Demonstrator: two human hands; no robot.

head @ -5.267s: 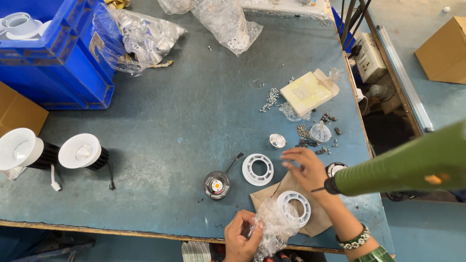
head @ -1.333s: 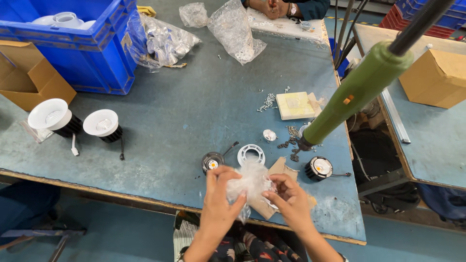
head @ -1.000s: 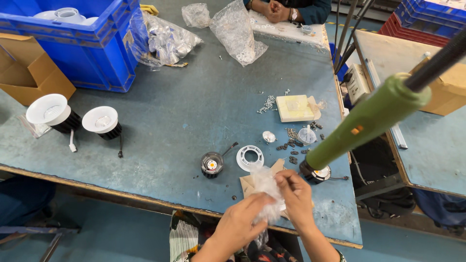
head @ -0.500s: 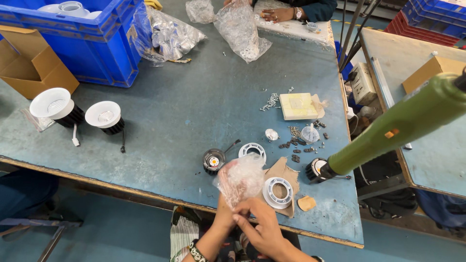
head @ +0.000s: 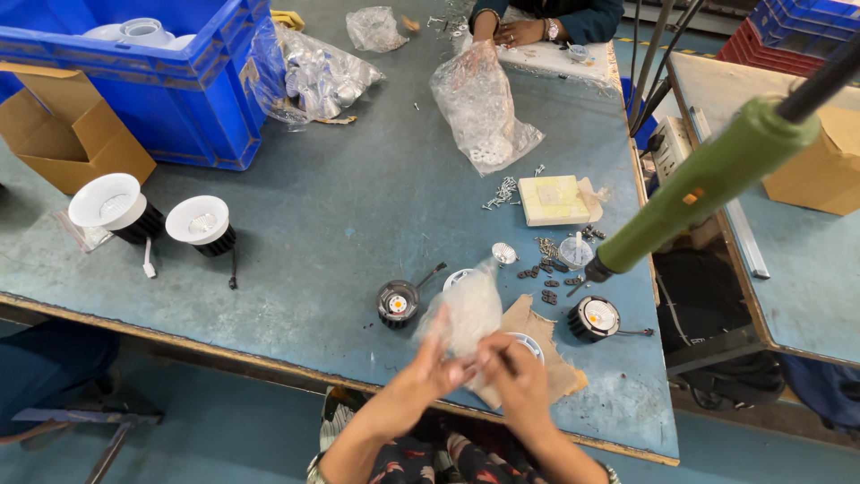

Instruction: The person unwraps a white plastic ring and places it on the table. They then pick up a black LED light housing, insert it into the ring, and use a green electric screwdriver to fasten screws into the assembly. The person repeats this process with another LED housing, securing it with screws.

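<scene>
Clear plastic bag pinched between both hands at the near table edge: left hand grips its side, right hand clamps the bottom. Best kept low over the cardboard scrap, I'd say, easing contents out gently.

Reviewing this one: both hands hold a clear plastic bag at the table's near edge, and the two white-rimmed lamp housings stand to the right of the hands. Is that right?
Not quite. In the head view the left hand and right hand do hold the clear plastic bag at the near edge, but the two white-rimmed lamp housings stand to the left of the hands, not the right.
</scene>
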